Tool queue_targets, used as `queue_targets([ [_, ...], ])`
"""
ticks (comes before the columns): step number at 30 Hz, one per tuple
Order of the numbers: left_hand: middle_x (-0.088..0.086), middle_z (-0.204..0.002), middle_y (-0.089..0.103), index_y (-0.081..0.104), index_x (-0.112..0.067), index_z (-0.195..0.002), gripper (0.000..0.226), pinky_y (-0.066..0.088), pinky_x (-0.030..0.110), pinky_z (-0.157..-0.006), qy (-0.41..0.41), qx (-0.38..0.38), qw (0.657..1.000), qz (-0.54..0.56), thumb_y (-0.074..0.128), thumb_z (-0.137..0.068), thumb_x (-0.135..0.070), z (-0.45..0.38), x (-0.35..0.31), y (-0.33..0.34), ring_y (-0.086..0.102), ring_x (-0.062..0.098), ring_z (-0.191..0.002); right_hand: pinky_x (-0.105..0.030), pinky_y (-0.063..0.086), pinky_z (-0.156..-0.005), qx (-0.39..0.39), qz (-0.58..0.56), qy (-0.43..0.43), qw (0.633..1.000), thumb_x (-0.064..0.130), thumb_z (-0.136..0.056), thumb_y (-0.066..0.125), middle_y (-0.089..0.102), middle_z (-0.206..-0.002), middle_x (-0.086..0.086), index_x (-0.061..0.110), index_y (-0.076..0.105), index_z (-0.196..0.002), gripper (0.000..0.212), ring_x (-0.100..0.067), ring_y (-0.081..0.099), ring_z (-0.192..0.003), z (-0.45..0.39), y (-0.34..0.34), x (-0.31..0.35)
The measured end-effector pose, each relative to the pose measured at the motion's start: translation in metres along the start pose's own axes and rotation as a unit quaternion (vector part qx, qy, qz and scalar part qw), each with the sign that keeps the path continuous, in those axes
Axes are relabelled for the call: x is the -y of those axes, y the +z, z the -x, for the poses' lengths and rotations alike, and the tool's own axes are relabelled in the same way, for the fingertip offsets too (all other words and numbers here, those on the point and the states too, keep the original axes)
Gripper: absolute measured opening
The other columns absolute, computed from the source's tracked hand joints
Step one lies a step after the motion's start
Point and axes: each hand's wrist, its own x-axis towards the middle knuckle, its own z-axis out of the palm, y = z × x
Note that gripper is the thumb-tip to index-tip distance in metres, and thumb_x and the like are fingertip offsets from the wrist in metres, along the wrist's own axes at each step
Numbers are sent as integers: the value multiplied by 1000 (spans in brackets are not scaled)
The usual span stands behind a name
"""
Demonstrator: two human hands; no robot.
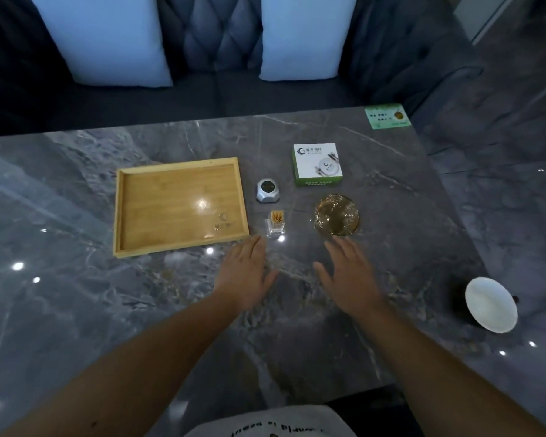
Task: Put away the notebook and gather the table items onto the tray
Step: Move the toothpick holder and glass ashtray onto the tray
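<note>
An empty wooden tray [130, 212] lies on the grey marble table, left of centre. Right of it stand a small silver call button [267, 191] and a clear toothpick holder [276, 223]. Further right sit a white and green box [317, 164] and a round amber glass ashtray [337, 214]. My left hand [245, 274] hovers flat just below the toothpick holder, fingers apart and empty. My right hand [349, 275] is spread open just below the ashtray, holding nothing. No notebook is in view.
A green card [387, 116] lies at the table's far right corner. A white bowl [490, 304] sits past the right edge on a dark stand. A dark sofa with two pale cushions [103, 39] runs behind the table.
</note>
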Motion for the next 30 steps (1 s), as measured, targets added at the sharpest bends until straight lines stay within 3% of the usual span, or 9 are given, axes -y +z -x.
queue_targets([
  [4,18,-149,35,27,-5,-144,70,21,42,-113,17,-7,1000,17,46,-92,-47,-25,11,-2,29,31,-137,-43,22,-116,-10,-2,18,1000,46,-94,47,39,-149,-15,7,42,-140,61,-32,26,-141,-15,9,4],
  [8,18,-148,37,30,-3,-143,71,19,39,-113,23,-20,1000,9,53,-90,-44,-51,16,0,30,31,-136,-41,14,-115,-20,-20,37,999,52,-92,47,31,-153,-14,10,36,-143,67,-32,20,-143,-37,16,-5],
  [12,15,-146,41,30,-6,-143,74,18,44,-114,6,-28,1000,2,57,-87,-46,-76,20,6,30,29,-136,-49,16,-115,-14,-22,69,997,67,-82,47,16,-159,-10,18,26,-146,83,-29,9,-145,-64,24,-24],
  [17,12,-145,44,30,-12,-143,74,11,42,-115,-14,-23,1000,-5,57,-86,-49,-90,21,14,30,26,-138,-47,4,-115,2,-7,82,997,83,-68,43,7,-160,-12,22,18,-147,103,-28,1,-146,-86,29,-46],
  [24,5,-123,63,50,-17,-124,52,17,45,-113,-23,-41,999,26,60,-84,-49,-93,19,18,51,23,-120,-51,10,-115,18,0,77,997,92,-59,37,9,-160,-13,23,19,-146,112,-32,4,-146,-99,32,-61],
  [30,3,-107,68,54,-19,-115,42,19,44,-111,-38,-62,996,45,55,-85,-50,-93,18,19,58,21,-106,-56,24,-110,22,-39,92,995,84,-61,51,4,-159,-12,26,23,-144,105,-36,11,-143,-101,35,-63],
])
